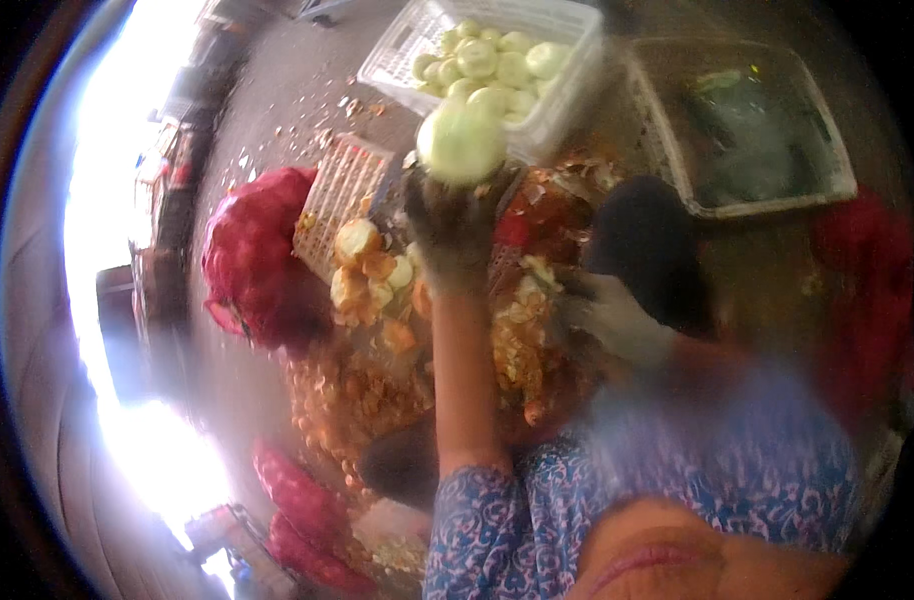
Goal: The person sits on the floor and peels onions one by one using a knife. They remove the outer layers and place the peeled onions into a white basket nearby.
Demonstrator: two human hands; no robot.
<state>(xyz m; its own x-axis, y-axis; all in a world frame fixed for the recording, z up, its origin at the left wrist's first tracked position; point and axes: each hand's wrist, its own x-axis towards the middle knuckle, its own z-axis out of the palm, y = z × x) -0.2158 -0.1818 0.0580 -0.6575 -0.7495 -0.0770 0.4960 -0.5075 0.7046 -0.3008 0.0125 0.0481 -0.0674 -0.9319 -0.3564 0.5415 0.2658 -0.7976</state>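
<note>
My left hand [453, 232], in a dark, soiled glove, reaches forward with a peeled onion [463, 142] at its fingertips. The onion is pale green-white and blurred, just in front of the near wall of a white plastic crate [569, 112]. Several peeled onions [494, 64] are heaped inside that crate. Closer to my body, my right hand [614, 315] wears a greyish glove and is above loose onion skins [520, 337]. Blur hides its fingers, so I cannot tell whether it holds anything. Partly peeled onions [359, 274] are left of my left forearm.
A red mesh sack [258, 259] stands at the left beside a tilted woven-patterned crate [344, 199]. Unpeeled onions and skins [352, 405] cover the floor below it. More red sacks [307, 517] lie at lower left. A pale-rimmed bin [764, 127] stands at the right.
</note>
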